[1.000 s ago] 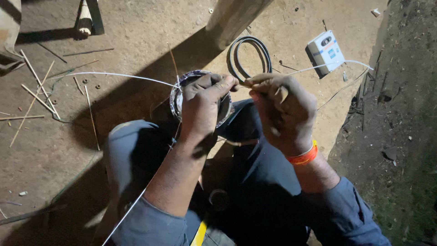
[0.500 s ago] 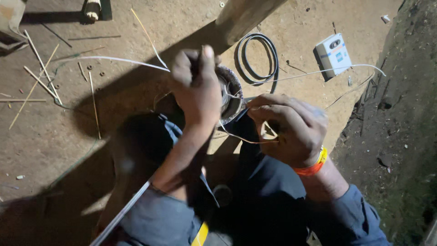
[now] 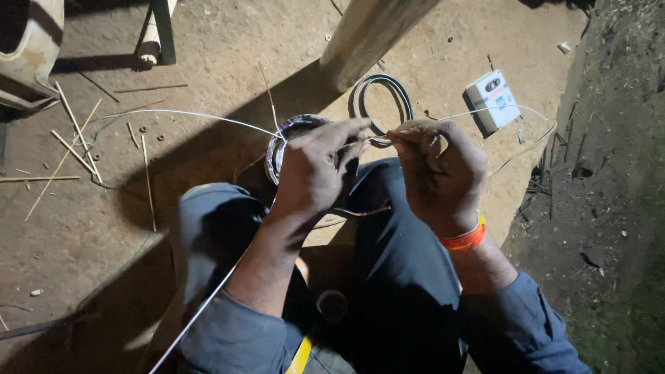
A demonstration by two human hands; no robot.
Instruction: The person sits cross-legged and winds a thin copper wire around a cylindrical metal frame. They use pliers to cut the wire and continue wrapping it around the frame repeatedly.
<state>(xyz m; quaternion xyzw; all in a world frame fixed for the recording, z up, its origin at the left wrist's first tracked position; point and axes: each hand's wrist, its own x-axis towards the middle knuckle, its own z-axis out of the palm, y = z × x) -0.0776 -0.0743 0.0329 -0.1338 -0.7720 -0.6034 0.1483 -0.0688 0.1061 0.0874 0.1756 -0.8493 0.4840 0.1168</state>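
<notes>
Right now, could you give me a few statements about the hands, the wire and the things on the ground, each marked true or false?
1. Both hands pinch a thin pale wire between them. True: the left hand and right hand meet on the wire.
2. The orange wristband is on the left wrist. False: it is on the right wrist.
3. A black loop of cable lies on the ground beyond the hands. True.
4. The small white box lies left of the hands. False: it lies to the right.
5. Thin sticks lie scattered on the left. True.

Dark blue sleeves [image 3: 526, 325] pushed up forearms, dark blue trousers [image 3: 395, 277], orange wristband [image 3: 465, 239] on right wrist.
</notes>
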